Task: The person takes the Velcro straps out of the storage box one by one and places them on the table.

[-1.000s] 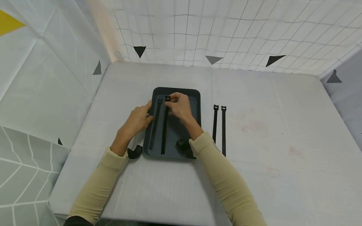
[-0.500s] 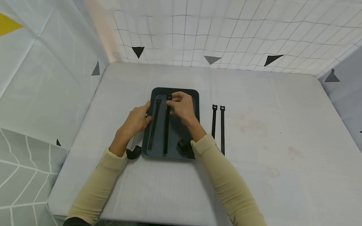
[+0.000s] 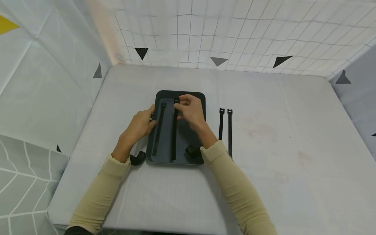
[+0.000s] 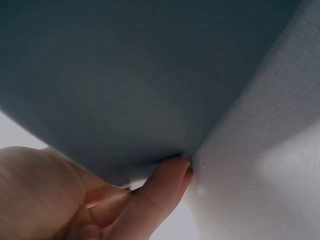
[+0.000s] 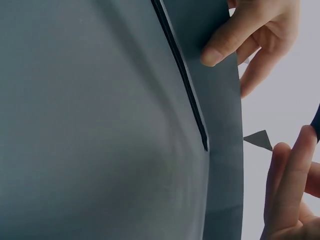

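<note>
My left hand (image 3: 140,122) grips the left rim of a dark blue-grey tray (image 3: 180,94), thumb over the inner side and fingers outside. In the left wrist view, fingertips (image 4: 172,172) press the tray's outer wall (image 4: 125,100) near the tablecloth. Above the tray's middle, my right hand (image 3: 192,112) pinches the slotted head of a black cable strap (image 3: 174,137), whose tail hangs towards the near end. Left of it, a second black strap (image 3: 159,130) lies along the tray's left side; the right wrist view shows this lying strap (image 5: 182,75) beside the wall.
Two more black straps (image 3: 230,130) lie side by side on the white-covered table (image 3: 279,156), right of the tray. Black devices sit at the left wrist (image 3: 138,159) and right wrist (image 3: 193,151). White gridded sheeting (image 3: 235,36) stands behind the table.
My right hand has shifted a little to the right with the strap, which now hangs straighter and farther from the lying one. The left hand keeps its grip on the tray.
</note>
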`<state>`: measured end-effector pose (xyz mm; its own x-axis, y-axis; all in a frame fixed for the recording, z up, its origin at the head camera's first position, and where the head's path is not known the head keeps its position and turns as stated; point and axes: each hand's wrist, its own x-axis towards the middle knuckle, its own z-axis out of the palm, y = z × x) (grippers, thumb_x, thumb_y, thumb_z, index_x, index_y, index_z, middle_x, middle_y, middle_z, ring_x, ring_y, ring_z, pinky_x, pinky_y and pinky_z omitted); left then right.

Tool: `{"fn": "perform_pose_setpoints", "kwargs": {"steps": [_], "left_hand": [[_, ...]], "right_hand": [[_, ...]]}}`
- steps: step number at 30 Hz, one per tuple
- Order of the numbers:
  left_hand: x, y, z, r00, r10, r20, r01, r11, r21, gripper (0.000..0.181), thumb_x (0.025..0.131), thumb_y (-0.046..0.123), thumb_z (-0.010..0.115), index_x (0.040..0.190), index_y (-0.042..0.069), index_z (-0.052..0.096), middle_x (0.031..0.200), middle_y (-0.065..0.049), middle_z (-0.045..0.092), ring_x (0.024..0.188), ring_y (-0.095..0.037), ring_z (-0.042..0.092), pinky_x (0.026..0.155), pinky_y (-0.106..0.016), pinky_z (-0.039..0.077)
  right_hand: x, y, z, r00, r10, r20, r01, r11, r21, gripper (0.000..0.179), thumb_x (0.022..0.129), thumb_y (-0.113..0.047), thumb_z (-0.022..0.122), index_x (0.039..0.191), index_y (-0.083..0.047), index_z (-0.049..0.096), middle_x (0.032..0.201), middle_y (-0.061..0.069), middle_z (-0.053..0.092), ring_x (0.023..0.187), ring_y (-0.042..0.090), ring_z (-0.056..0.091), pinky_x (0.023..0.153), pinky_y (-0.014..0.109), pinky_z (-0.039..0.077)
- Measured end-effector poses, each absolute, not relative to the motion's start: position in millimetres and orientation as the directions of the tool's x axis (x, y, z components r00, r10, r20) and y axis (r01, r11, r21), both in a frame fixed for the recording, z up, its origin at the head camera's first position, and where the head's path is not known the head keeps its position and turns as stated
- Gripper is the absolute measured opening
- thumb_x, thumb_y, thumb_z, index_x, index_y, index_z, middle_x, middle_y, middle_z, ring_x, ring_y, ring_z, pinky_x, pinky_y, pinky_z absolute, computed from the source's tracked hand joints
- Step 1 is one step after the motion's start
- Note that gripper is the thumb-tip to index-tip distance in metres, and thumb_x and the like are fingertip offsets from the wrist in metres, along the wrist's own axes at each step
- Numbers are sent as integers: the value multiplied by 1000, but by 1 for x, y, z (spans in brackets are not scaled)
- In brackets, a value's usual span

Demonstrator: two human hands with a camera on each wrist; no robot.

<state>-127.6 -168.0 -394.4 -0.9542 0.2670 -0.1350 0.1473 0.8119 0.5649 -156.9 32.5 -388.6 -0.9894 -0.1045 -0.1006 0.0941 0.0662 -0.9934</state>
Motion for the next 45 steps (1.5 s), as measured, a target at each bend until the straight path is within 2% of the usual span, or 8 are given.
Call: {"fn": "perform_pose_setpoints", "kwargs": {"steps": [7,19,32,45], "left_hand": [[-130,-164,-394,-950,279,-140,154,808,568,59,99,5,58,151,-1,32,127,-31,58,101,-40,63,78,-49,48],[-129,-166,-394,-954,268,-135,148,812,565,51,98,6,59,146,0,39,124,-29,60,102,-41,64,78,-50,50],[-127,-167,-394,-952,260,-163,129,822,555,68,99,6,58,155,-2,21,131,-32,55,102,-41,63,80,-49,49],[-127,-168,-395,-954,260,-150,132,814,566,67,98,6,60,155,0,25,129,-32,56,103,-42,63,80,-50,49]], "right_hand": [[-151,38,-380,-986,-121,-116,113,27,-993,36,93,-2,68,127,3,59,104,15,66,78,22,69,57,32,56],[-149,39,-371,-986,-148,-72,75,-11,-997,40,94,-1,66,131,6,55,105,17,66,76,20,69,60,35,57],[-146,44,-370,-988,-135,-71,75,-29,-997,35,94,1,65,127,4,57,104,17,65,76,22,70,57,30,56],[-145,54,-370,-993,-108,-43,45,-15,-999,36,94,0,66,128,5,57,105,17,63,76,22,69,61,37,58]]}}
